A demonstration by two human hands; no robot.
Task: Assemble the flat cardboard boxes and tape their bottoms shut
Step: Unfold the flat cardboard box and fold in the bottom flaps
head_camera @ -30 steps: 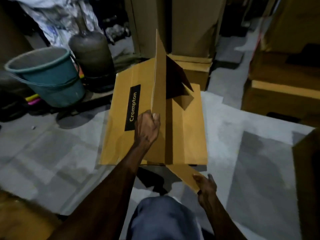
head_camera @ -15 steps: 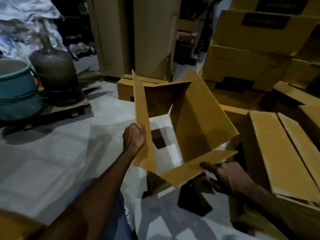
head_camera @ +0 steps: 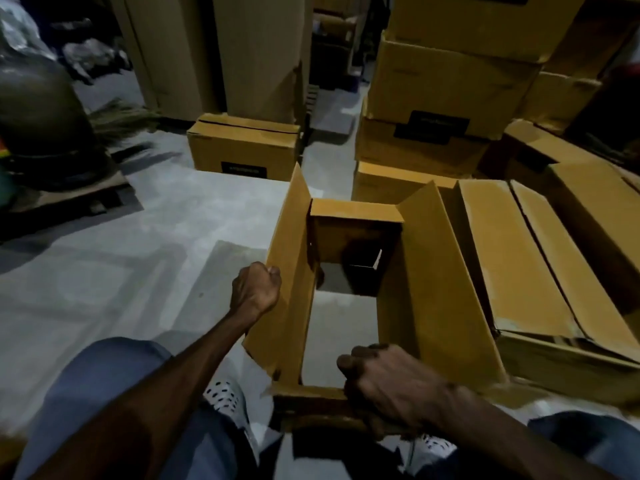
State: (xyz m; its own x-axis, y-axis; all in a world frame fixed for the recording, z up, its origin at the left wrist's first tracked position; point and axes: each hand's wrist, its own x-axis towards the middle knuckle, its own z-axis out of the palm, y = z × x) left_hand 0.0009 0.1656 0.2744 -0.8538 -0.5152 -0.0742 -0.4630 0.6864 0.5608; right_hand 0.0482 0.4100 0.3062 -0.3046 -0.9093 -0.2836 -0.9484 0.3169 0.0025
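Observation:
A brown cardboard box (head_camera: 436,285) stands squared open on the grey floor in front of me, its flaps up and the floor showing through its open middle. My left hand (head_camera: 257,292) grips the upper edge of the left long flap, fingers curled over it. Over the near short flap at the box's front edge my right hand (head_camera: 384,379) is curled and holds it. No tape is in view.
An assembled box (head_camera: 540,271) lies just right of mine, with stacked boxes (head_camera: 446,81) behind it. A small closed box (head_camera: 242,147) sits ahead, tall cartons (head_camera: 221,53) beyond. A dark metal vessel (head_camera: 38,109) on a pallet stands at the left. My knees frame the bottom.
The box has swung from a tilted, half-open shape held in the air to standing square on the floor. My right hand moved from under the lower flap onto the near flap.

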